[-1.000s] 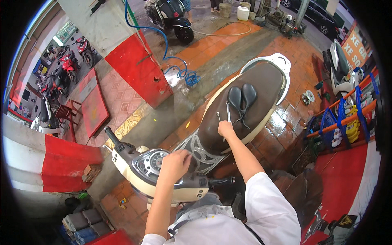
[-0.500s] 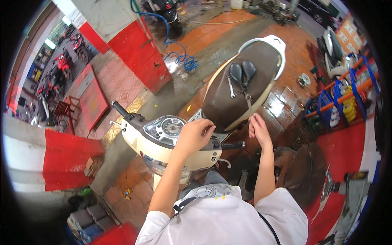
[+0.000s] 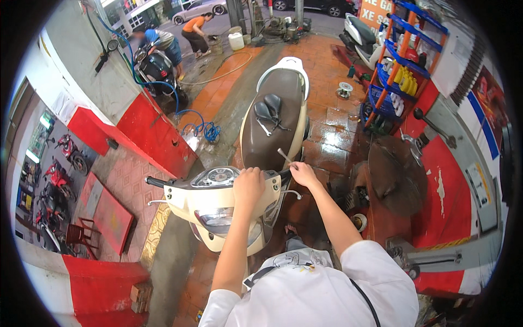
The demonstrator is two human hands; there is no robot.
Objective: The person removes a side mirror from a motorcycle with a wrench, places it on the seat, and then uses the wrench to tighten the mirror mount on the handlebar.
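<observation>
A cream scooter (image 3: 218, 203) with a brown seat (image 3: 256, 143) stands in front of me, its handlebar toward me. My left hand (image 3: 249, 185) is closed over the handlebar cover, just right of the round gauge cluster (image 3: 220, 176); its fingers curl away, and whatever they hold is hidden. Near the right grip, my right hand (image 3: 304, 174) is closed on a metal wrench (image 3: 284, 155), which points up and left toward the seat. On the seat lie two black rear-view mirrors (image 3: 269, 107) and a second wrench (image 3: 263, 126).
A blue and orange shelf (image 3: 396, 65) with bottles stands at the right. A blue hose (image 3: 206, 129) coils on the wet tiles beside a red-and-white pillar (image 3: 155, 131). Two people work by a dark motorbike (image 3: 158, 68) at the back. A brown cushion-like piece (image 3: 396, 174) is at near right.
My view has turned and lifted, showing the people at the back. The right hand has come closer to the handlebar with the wrench. The left hand stays over the handlebar cover.
</observation>
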